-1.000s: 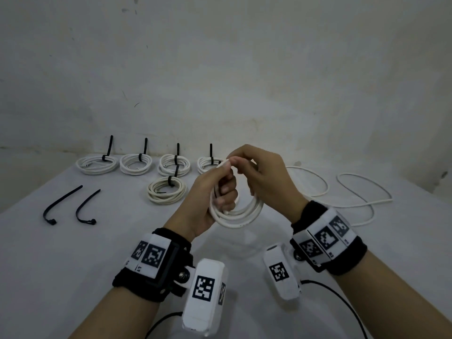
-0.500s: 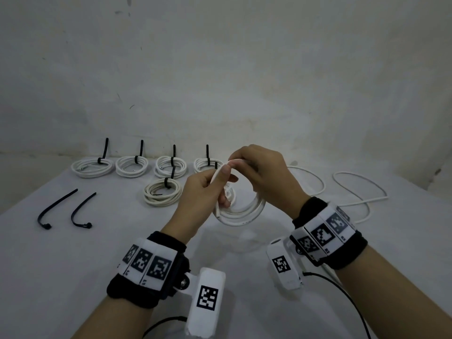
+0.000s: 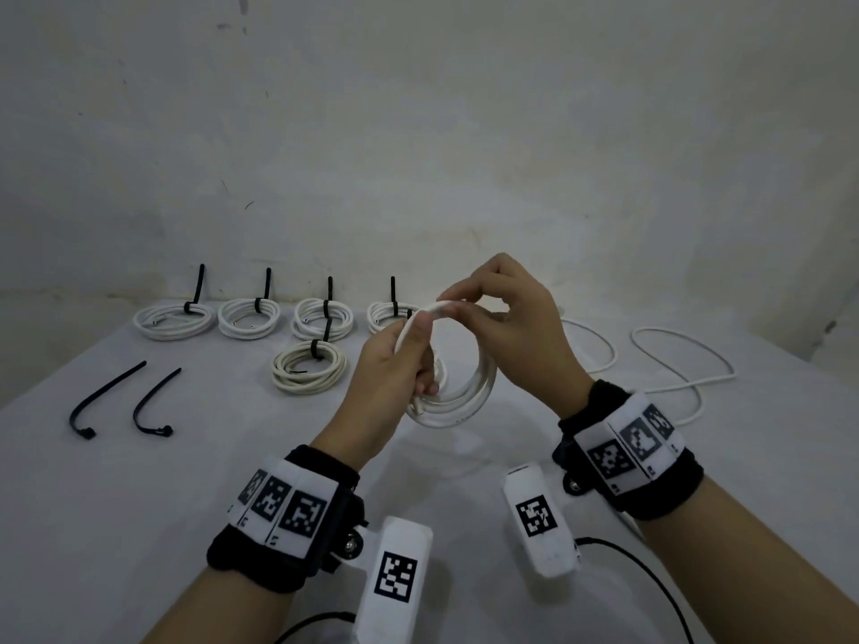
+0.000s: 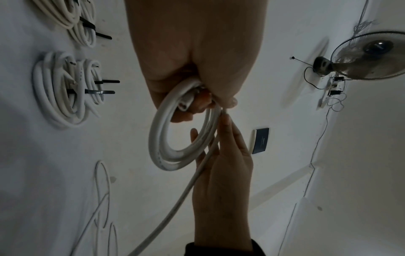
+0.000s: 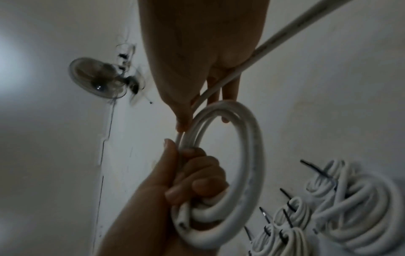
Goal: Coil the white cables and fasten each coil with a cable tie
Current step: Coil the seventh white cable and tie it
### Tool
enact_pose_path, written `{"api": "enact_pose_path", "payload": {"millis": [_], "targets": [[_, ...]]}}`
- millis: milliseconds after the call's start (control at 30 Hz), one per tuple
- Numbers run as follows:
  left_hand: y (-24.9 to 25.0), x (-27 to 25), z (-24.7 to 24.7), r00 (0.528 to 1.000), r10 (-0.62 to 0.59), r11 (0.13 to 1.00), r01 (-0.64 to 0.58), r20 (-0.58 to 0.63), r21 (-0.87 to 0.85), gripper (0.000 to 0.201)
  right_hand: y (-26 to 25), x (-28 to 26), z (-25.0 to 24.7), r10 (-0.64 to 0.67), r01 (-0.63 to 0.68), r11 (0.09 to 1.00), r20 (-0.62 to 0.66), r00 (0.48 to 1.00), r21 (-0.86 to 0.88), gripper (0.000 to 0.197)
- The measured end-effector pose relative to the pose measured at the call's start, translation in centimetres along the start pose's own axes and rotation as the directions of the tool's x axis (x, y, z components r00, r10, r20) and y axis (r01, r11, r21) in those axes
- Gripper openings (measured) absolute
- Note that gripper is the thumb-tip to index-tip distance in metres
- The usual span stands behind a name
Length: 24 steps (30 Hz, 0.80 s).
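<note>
- The left hand (image 3: 390, 364) grips one side of a white cable coil (image 3: 458, 397), fingers curled round the bundled loops; the coil hangs in the air above the white table (image 3: 139, 504), upright, between the two hands.
- The right hand (image 3: 516, 327) pinches the free strand of the same cable at the top of the coil, thumb and fingertips closed on it, just beside the left thumb.
- Behind the held coil, four finished coils (image 3: 248, 317) lie in a row along the table's far edge, each bound with a black cable tie whose tail stands up; the left hand covers part of the fourth one.
- A fifth tied coil, cream-coloured (image 3: 309, 371), lies just in front of that row, left of the held coil.
- Two loose black cable ties (image 3: 151, 404) lie well to the left of the held coil, side by side, apart from each other.
- To the right of the held coil, uncoiled white cable (image 3: 683, 360) snakes over the table; the right hand and wrist hide where it meets the coil.
- Only the right wrist view shows the cable's cut end (image 5: 181, 223), below the left hand's curled fingers, and the strand running past the right palm.
- Both wrist views show a wall fan (image 4: 372, 55), out of the head view; the left wrist view adds a dark wall plate (image 4: 260, 140).
- In the right wrist view the tied coils are blurred, so their count is hard to make out.
</note>
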<state>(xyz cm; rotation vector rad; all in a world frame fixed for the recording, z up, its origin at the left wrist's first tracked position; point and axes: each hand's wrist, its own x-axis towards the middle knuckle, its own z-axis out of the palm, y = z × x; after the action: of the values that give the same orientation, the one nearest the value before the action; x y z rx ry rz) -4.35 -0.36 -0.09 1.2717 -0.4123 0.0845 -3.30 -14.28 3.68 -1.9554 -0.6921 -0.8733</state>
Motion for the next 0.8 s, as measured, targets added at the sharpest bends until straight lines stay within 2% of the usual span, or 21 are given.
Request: {"api": "enact_pose_path", "payload": {"millis": [167,267,333,400,467,533,600,733,800], "targets": [[-0.2,-0.1,0.5,1.0,-0.008,0.997,0.007,-0.019,-0.076,0.032,0.4,1.2,-0.2,0.012,-0.013,1.0,-0.085,0.996,-0.006,0.01],[0.0,0.0,0.4,0.998,-0.002,0.989,-0.008,-0.064,-0.149,0.033,0.6,0.4,0.5,0.016,-0.014,0.999,-0.048,0.999,0.047,0.014],[0.4,0.0,0.3,0.995,-0.007,0.981,-0.012,-0.096,-0.193,0.035,0.8,-0.2,0.6,-0.053,0.053,0.998,0.002,0.999,0.016,0.008],[0.6,0.2,0.1,0.993,-0.022,0.973,-0.005,-0.115,-0.229,0.036,1.1,-0.4,0.5,-0.162,0.164,0.981,0.028,0.986,-0.1,0.025],[0.6,0.5,-0.2,0.988,-0.076,0.97,0.043,-0.134,-0.238,0.037,1.3,-0.4,0.4,-0.196,0.198,0.969,0.029,0.98,-0.149,0.027],[0.5,0.7,-0.7,0.984,-0.079,0.987,0.055,-0.159,-0.149,0.036,1.4,-0.3,0.3,-0.232,0.232,0.956,0.025,0.972,-0.176,0.021],[0.4,0.9,-1.4,0.987,0.049,0.998,-0.041,-0.153,0.055,0.027,1.2,-0.4,0.6,-0.261,0.26,0.94,0.027,0.965,-0.219,0.017],[0.7,0.6,-2.3,0.956,0.294,0.901,-0.273,-0.013,0.337,0.029,0.8,-0.1,0.6,-0.281,0.285,0.922,0.053,0.958,-0.261,0.015],[1.0,0.5,-2.3,0.935,0.353,0.866,-0.318,-0.022,0.386,0.021,0.6,0.0,0.6,-0.301,0.307,0.911,0.065,0.951,-0.277,0.014]]}}
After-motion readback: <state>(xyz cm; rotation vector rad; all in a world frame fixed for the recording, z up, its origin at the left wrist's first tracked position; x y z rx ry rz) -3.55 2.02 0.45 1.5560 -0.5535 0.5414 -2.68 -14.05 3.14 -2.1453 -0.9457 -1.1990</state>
